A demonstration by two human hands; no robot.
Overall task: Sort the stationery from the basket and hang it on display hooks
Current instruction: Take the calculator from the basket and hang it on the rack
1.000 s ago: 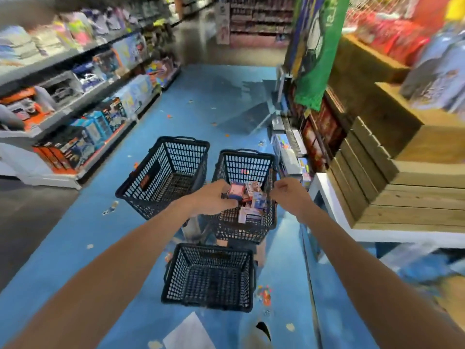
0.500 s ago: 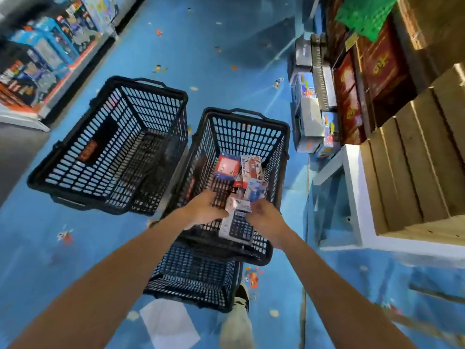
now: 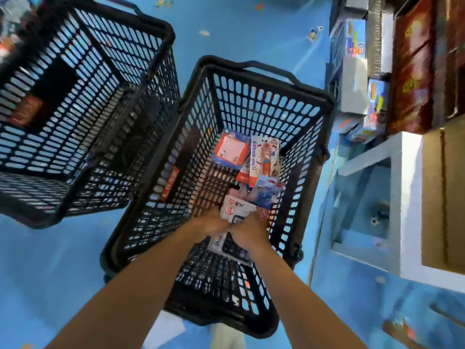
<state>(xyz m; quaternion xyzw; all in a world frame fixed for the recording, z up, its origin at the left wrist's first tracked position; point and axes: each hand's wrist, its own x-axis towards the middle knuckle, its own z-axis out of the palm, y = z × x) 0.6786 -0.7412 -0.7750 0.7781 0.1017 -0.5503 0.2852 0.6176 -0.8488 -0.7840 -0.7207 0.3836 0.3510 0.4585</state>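
Looking straight down now, and the landmark is the black stationery basket point(image 3: 312, 127) standing on the blue floor point(image 3: 251, 28). To its left, just beside it and tilted in this wide view, sits a second black basket point(image 3: 83, 109). Inside the stationery basket, the left hand point(image 3: 211, 222) reaches down near its nearer wall, with its fingers against a white pack with a heart mark point(image 3: 236, 210). Whether they grip it I cannot tell; the back of the hand hides them. Farther into the basket lie a red-framed notepad pack point(image 3: 230, 152), a pen blister pack point(image 3: 264, 157) and a blue pack point(image 3: 264, 195), overlapping one another. A calculator pack point(image 3: 234, 248) shows between the two wrists. The right hand point(image 3: 251, 227) is down beside the left, at the white pack's right edge, its fingers blurred, so its hold is unclear too. Right of the basket stands a white shelf base point(image 3: 407, 197), with dark red boxes point(image 3: 412, 59) beyond it.
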